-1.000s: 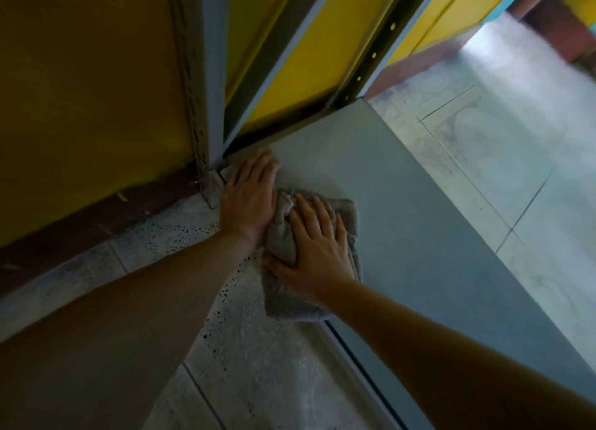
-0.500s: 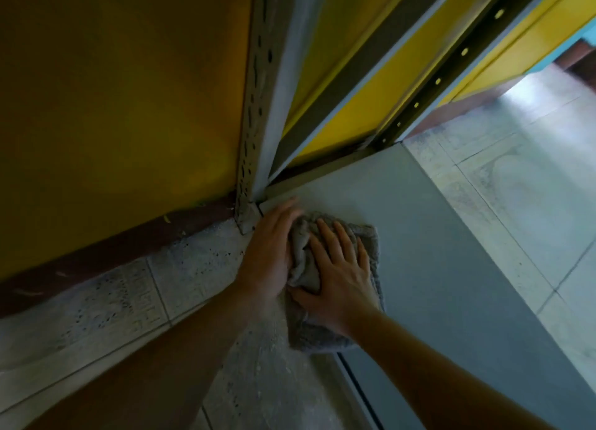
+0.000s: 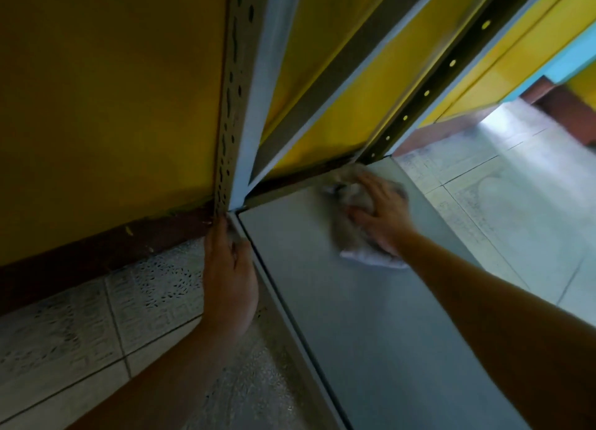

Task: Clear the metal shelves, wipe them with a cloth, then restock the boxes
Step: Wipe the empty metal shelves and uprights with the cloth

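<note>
Wiping the far back corner of the bare shelf

The right hand (image 3: 380, 216), at about three o'clock in the head view, is pressing a crumpled grey cloth (image 3: 350, 236) onto the flat grey metal shelf (image 3: 354, 316) with its fingers laid fairly straight over the cloth, though motion blur is softening them. The left hand (image 3: 229, 278), at seven o'clock, is resting with straight fingers along the shelf's near corner, beside the perforated grey metal upright (image 3: 230, 107) that is rising toward twelve o'clock. To do this well, I judge the palm should be keeping flat, even pressure and overlapping strokes, working into the seam below the yellow wall (image 3: 96, 91), while the left hand is steadying the frame. No boxes are showing, so restocking is not yet begun. No brand, label or readable writing is showing anywhere.
</note>
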Demonstrator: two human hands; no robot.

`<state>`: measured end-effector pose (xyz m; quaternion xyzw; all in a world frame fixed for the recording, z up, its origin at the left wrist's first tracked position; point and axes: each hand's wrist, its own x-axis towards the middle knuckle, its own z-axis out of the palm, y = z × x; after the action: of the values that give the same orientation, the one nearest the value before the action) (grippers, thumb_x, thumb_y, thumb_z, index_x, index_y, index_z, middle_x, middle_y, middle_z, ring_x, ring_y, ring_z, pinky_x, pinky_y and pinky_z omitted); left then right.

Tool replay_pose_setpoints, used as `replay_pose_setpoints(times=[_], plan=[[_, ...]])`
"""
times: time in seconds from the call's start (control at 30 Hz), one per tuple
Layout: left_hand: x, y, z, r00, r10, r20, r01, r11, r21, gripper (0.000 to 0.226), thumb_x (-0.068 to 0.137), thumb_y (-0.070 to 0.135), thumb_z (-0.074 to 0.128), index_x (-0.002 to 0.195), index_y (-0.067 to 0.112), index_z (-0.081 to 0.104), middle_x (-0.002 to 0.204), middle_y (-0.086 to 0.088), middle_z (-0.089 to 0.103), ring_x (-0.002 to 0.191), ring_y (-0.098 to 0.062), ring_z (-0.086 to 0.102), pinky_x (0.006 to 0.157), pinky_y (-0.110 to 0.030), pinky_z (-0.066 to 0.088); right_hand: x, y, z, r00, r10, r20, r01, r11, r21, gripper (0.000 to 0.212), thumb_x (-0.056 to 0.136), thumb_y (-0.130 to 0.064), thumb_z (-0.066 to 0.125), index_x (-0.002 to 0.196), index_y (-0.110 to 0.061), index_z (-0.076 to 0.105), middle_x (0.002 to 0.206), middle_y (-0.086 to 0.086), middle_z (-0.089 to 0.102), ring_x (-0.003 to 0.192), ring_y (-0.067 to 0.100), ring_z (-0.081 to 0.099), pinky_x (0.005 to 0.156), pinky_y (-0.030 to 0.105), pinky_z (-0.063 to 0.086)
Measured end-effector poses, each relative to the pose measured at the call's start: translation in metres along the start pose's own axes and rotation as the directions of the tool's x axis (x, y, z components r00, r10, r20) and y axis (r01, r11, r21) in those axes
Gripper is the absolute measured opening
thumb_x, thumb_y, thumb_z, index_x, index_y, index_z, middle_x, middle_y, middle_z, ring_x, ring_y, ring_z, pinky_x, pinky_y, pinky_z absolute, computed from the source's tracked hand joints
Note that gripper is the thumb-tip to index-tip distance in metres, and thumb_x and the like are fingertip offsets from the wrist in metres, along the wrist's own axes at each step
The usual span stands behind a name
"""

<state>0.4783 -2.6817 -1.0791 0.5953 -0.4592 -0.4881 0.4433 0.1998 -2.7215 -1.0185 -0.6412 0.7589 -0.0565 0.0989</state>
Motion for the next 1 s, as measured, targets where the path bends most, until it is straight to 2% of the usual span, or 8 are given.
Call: replay_pose_setpoints(times=[0.13,0.3,0.63,0.7,0.8,0.87,0.93,1.0], plan=[[-0.007,-0.003,0.006,0.992,-0.020,0.122,0.024,0.999,-0.031,0.061,0.106,0.036,0.038,0.160,0.040,0.008,0.167,0.017,0.008,0.151,-0.003,0.014,0.120,-0.025,0.015,0.052,0.079,-0.016,0.932,0.363,0.015,-0.362,0.932,-0.022,0.084,0.088,-0.085,0.030,0.156,-0.037,0.022,0.161,0.005,0.031,0.144,0.035,0.034,0.115,0.060,0.027],[-0.003,-0.005,0.010,0.972,-0.150,0.181,0.174,0.977,-0.126,0.059,0.106,0.041,0.037,0.152,0.056,0.003,0.166,0.021,0.006,0.151,-0.005,0.015,0.126,-0.041,0.015,0.067,0.078,-0.008,0.912,0.409,-0.041,-0.410,0.912,-0.024,0.078,0.093,-0.077,0.030,0.155,-0.030,0.025,0.156,0.011,0.036,0.140,0.040,0.037,0.113,0.063,0.027],[0.000,0.000,-0.032,0.936,-0.045,0.349,0.068,0.996,-0.052,0.058,0.106,0.046,0.042,0.158,0.043,0.017,0.166,0.014,0.021,0.151,-0.012,0.024,0.123,-0.041,0.026,-0.060,-0.112,0.025,0.979,-0.178,0.104,0.187,0.979,-0.079,0.094,0.083,-0.077,0.026,0.162,-0.031,0.008,0.170,-0.004,0.006,0.156,0.019,0.001,0.126,0.052,0.008],[-0.001,-0.007,-0.051,0.967,-0.009,0.256,0.029,0.997,-0.073,0.046,0.105,0.045,0.046,0.150,0.041,0.038,0.152,0.014,0.045,0.140,-0.012,0.044,0.112,-0.039,0.041,-0.083,-0.158,0.045,0.949,-0.294,0.112,0.304,0.948,-0.092,0.099,0.086,-0.076,0.037,0.162,-0.025,-0.001,0.171,-0.001,-0.002,0.157,0.021,-0.006,0.126,0.052,0.003],[-0.006,0.001,-0.085,0.998,0.067,-0.001,-0.067,0.991,0.118,0.031,0.105,0.017,0.050,0.135,0.022,0.048,0.133,0.003,0.052,0.120,-0.016,0.054,0.092,-0.028,0.043,-0.081,-0.200,0.063,0.981,-0.186,0.064,0.190,0.979,-0.067,0.109,0.086,-0.075,0.047,0.162,-0.016,-0.004,0.170,0.005,-0.002,0.157,0.027,-0.005,0.125,0.056,0.005],[-0.008,0.010,-0.107,0.971,0.239,0.007,-0.229,0.919,0.322,0.039,0.099,0.008,0.057,0.136,0.016,0.046,0.135,0.000,0.046,0.119,-0.012,0.048,0.097,-0.030,0.042,-0.074,-0.203,0.057,0.988,-0.129,0.085,0.122,0.989,0.081,0.120,0.079,-0.075,0.061,0.162,-0.014,-0.001,0.170,0.004,0.000,0.156,0.024,-0.003,0.125,0.055,0.005],[-0.007,0.025,-0.118,0.874,0.396,0.283,-0.486,0.732,0.477,0.056,0.093,0.008,0.065,0.143,0.018,0.042,0.145,0.003,0.040,0.130,-0.011,0.041,0.110,-0.033,0.038,-0.077,-0.187,0.036,0.988,-0.142,0.059,0.120,0.952,0.281,0.125,0.073,-0.075,0.067,0.162,-0.013,0.003,0.170,0.005,0.002,0.156,0.022,0.001,0.127,0.051,0.005],[0.001,0.036,-0.113,0.710,0.385,0.590,-0.699,0.490,0.521,0.078,0.093,0.020,0.067,0.157,0.022,0.024,0.163,0.008,0.018,0.150,-0.012,0.019,0.122,-0.034,0.023,-0.093,-0.164,0.024,0.979,-0.193,0.070,0.178,0.967,0.181,0.125,0.072,-0.083,0.052,0.162,-0.012,0.001,0.170,0.006,-0.003,0.156,0.022,-0.003,0.128,0.046,0.000]])
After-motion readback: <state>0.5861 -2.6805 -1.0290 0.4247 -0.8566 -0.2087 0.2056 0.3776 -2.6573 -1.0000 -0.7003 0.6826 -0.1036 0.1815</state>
